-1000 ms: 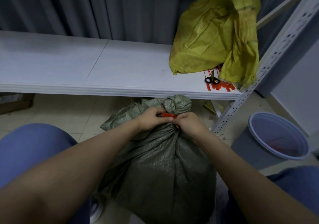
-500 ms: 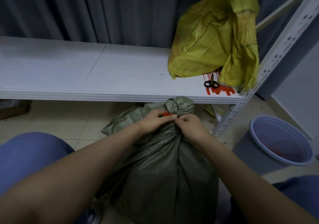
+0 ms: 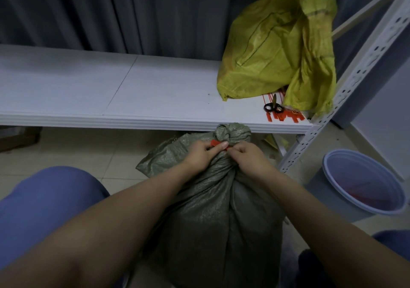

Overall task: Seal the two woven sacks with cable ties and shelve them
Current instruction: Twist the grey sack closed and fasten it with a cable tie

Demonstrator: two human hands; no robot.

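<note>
green sack (image 3: 213,210) on the floor (image 3: 88,150), red cable tie (image 3: 216,143) at its neck

It's coarse woven stuff, lumpy, standing on the tiles with the neck bunched into a knob. The left hand (image 3: 200,154) and right hand (image 3: 248,157) each have a narrow grip, pinching the flat cable tie there. The crinkly yellow sack (image 3: 273,50) slumps on the white shelf (image 3: 111,88), beside black-handled scissors (image 3: 273,107) and spare ties (image 3: 286,117).

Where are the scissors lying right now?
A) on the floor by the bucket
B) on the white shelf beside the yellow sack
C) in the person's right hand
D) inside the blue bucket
B: the scissors lie on the white shelf, atop spare red ties, beside the yellow sack.
</note>
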